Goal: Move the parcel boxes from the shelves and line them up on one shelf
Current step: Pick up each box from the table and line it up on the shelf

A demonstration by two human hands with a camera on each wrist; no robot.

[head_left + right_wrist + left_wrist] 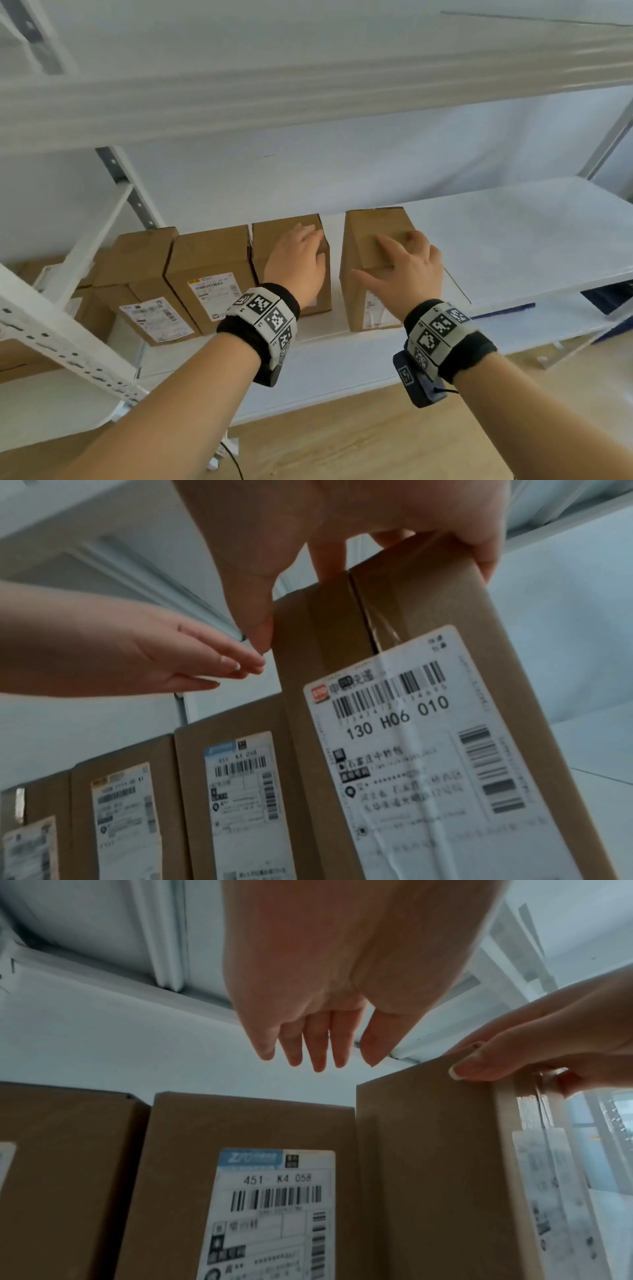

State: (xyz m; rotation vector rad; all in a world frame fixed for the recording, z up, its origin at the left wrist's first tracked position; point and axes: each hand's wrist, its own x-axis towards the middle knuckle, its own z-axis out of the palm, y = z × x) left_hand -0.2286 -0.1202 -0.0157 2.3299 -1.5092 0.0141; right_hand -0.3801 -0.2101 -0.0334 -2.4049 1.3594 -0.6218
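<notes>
A white shelf [513, 240] carries a row of brown boxes. The right hand [407, 270] grips the top of the rightmost box [373, 240], thumb on its left side and fingers curled over the right. The left hand [298, 260] hovers, fingers straight, over the neighbouring box [270, 236], holding nothing.

Matt brown cardboard boxes [212, 260], glossy paper labels [441, 753], white metal shelf [531, 233]
</notes>
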